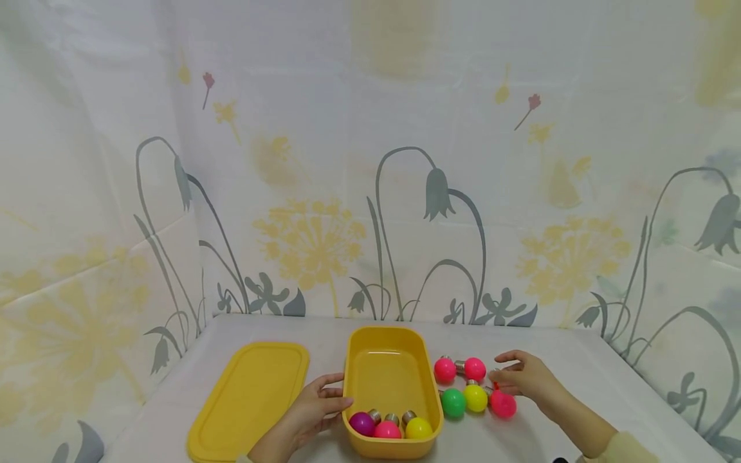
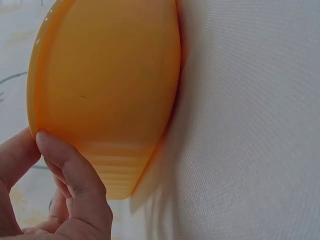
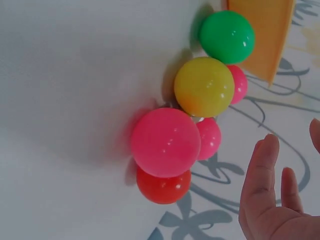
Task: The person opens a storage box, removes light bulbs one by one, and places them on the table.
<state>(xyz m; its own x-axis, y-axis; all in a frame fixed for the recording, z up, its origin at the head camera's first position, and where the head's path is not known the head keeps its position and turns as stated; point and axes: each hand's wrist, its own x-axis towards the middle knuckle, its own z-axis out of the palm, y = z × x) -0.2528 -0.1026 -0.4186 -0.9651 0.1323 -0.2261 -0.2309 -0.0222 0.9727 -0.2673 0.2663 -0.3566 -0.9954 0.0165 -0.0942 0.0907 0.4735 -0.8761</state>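
Observation:
A yellow plastic box holds a purple bulb, a pink bulb and a yellow bulb at its near end. My left hand pinches the box's left rim between thumb and finger; the left wrist view shows this grip on the box wall. To the right lie several more bulbs with metal screw bases: a green bulb, another yellow bulb and pink ones. Over their right end my right hand hovers, fingers spread and holding nothing. A red bulb, mostly hidden in the head view, lies beside a pink bulb.
A flat yellow lid lies on the white table left of the box. Behind the table hangs a white curtain printed with flowers. A small black object shows at the bottom edge of the head view.

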